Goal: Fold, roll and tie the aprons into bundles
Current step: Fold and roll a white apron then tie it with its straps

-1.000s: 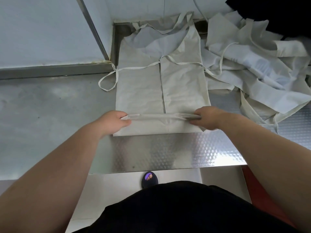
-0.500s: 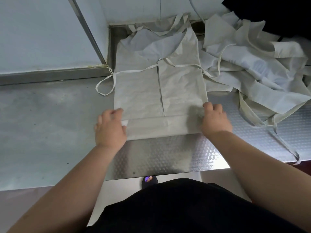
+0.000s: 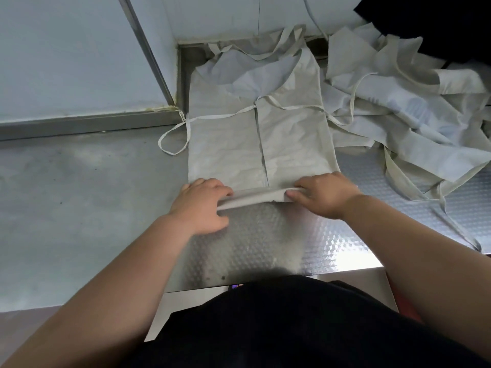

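Observation:
A pale beige apron (image 3: 225,144) lies flat on the steel table (image 3: 79,197), folded lengthwise with both side flaps meeting at a centre seam. Its near end is turned up into a narrow roll (image 3: 255,197). My left hand (image 3: 202,205) grips the roll's left end, fingers curled over it. My right hand (image 3: 324,193) grips the right end, thumb under and fingers on top. The apron's waist ties (image 3: 172,139) trail off to the left and right, and the neck strap (image 3: 268,53) lies at the far end by the wall.
A heap of loose beige aprons (image 3: 403,110) covers the table's right side, with ties hanging over the edge. A dark cloth (image 3: 438,25) sits at the far right corner. The wall (image 3: 66,54) and a metal ledge border the left. The embossed table front (image 3: 265,248) lies below my hands.
The apron's near edge has been rolled further up, so the roll sits farther from the table's front. Both hands went from pressing flat to gripping the roll's ends.

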Tool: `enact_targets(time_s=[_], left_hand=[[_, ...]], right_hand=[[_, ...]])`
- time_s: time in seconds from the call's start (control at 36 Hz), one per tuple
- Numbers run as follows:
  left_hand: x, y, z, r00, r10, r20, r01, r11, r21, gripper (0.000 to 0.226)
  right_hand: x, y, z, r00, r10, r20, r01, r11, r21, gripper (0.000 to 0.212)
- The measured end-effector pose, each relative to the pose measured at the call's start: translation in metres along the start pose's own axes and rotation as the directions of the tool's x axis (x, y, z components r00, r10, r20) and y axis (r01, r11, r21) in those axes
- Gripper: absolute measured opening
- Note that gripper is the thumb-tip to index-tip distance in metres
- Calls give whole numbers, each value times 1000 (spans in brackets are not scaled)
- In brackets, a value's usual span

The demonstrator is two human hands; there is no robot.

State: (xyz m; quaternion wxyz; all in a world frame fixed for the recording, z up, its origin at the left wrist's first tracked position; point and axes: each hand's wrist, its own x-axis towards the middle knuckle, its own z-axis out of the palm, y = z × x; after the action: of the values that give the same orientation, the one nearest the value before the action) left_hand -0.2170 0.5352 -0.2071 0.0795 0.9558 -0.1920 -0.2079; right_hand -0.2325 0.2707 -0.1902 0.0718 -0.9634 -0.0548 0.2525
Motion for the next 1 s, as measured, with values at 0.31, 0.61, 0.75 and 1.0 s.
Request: enact_targets(time_s=[0.31,0.61,0.75,1.0], left_hand=[[16,-40,-20,921,-373,113,338,619,-709,8],[29,-19,2,767,-631,-115,505,704,-499,24],[32,-3,5,697,-687,-206,555,698,-452,40],[27,-13,15,929,-107,-353,51,985,-162,40]], right_hand=[[24,27,-31,989,116,93,-130,978,162,19],[43,46,-22,955,297,-22,-262,873,411,42],[41,42,-12,934,305,-187,-238,920,312,48],[38,35,-9,987,-157,26,159,982,-103,80]])
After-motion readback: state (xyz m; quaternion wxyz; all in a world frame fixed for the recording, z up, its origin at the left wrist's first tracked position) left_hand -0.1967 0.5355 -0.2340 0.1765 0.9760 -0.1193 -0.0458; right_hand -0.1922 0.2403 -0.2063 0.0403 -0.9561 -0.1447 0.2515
